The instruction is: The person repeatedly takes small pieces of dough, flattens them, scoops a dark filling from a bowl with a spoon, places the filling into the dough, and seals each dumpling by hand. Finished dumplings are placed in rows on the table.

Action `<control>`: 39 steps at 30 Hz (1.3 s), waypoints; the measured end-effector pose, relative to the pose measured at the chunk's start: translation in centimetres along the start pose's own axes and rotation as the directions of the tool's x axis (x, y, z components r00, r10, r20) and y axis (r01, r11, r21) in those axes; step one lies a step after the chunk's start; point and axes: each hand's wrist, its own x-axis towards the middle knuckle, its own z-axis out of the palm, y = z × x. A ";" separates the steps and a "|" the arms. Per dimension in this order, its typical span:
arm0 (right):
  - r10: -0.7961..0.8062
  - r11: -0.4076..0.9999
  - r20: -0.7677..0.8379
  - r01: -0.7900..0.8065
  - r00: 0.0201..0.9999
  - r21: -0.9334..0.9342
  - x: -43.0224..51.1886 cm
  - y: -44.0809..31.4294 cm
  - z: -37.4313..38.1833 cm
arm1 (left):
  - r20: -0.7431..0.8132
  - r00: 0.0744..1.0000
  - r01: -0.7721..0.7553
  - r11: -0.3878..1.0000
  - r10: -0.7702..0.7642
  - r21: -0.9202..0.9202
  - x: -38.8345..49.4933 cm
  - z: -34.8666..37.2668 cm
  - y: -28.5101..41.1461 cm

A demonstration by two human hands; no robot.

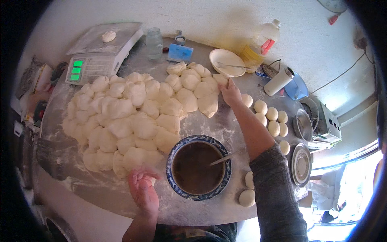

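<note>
Many soft dough pieces lie crowded together on the floured metal table. My right hand has its fingers on a dough piece at the right end of the pile, close to a white bowl with a fork. At the pile's near edge my left hand is raised with curled fingers; a bit of something pale shows at its fingers, too small to tell. A blue-and-white bowl of dark brown liquid, with a metal utensil handle leaning in it, stands between my arms.
Round dough balls sit right of my right arm. A digital scale carries a dough lump. Along the back stand a glass jar, an oil bottle and a white cylinder. Metal dishes line the right edge.
</note>
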 end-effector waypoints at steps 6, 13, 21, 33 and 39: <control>0.219 0.709 0.355 -0.398 0.909 0.582 -1.8 -2.6 -2.2 | 0.062 0.998 -0.007 1.000 0.005 0.027 -0.3 -0.1 -0.2; -0.562 0.575 0.092 0.308 0.822 0.758 -16.8 -8.0 -11.8 | 0.078 0.945 0.326 0.902 -0.317 -0.283 -1.3 4.3 3.4; -0.712 0.510 -0.009 0.526 0.702 0.681 -35.3 -11.1 -13.6 | 0.243 0.792 0.590 0.599 -0.561 -0.541 -4.7 5.7 5.5; -0.161 0.640 0.077 0.045 0.984 0.767 -40.4 -10.4 -11.9 | 0.073 0.762 0.616 0.686 -0.643 -0.386 -9.1 4.8 3.3; -0.302 0.148 0.349 -0.318 0.887 0.937 -41.0 -10.9 -13.0 | 0.225 0.781 0.624 0.711 -0.583 -0.324 -8.2 3.5 4.8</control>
